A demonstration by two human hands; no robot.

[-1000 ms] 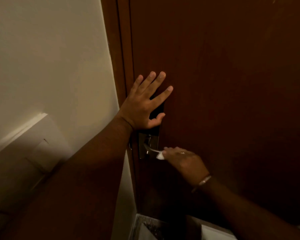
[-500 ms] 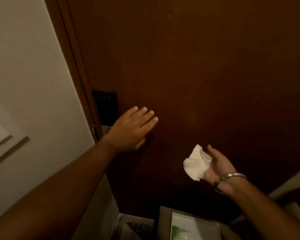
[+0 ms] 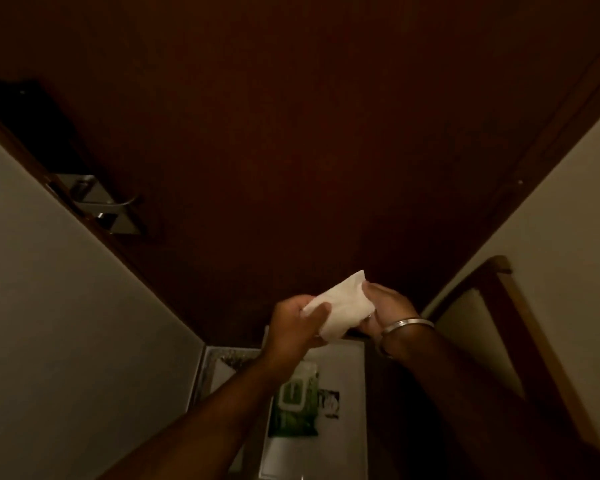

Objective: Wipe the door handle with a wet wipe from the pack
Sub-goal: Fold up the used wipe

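Observation:
A white wet wipe (image 3: 340, 313) is stretched between both hands, low in front of the dark brown door (image 3: 309, 150). My left hand (image 3: 295, 323) pinches its left end and my right hand (image 3: 388, 315), with a metal bangle on the wrist, grips its right end. The silver door handle (image 3: 110, 204) sits far to the upper left on its metal plate, well away from both hands. Below the hands a green pack of wipes (image 3: 293, 407) lies on a white surface (image 3: 347, 427).
A pale wall (image 3: 66, 323) runs along the left beside the door frame. On the right stands another pale wall (image 3: 568, 202) with a wood-framed piece (image 3: 499, 327). A dark lock panel (image 3: 25, 126) sits above the handle. A speckled floor strip (image 3: 222, 358) shows under the door.
Both hands left the door and handle and dropped down. My left hand joined my right hand on the wipe. The view tilted downward, bringing the pack into sight.

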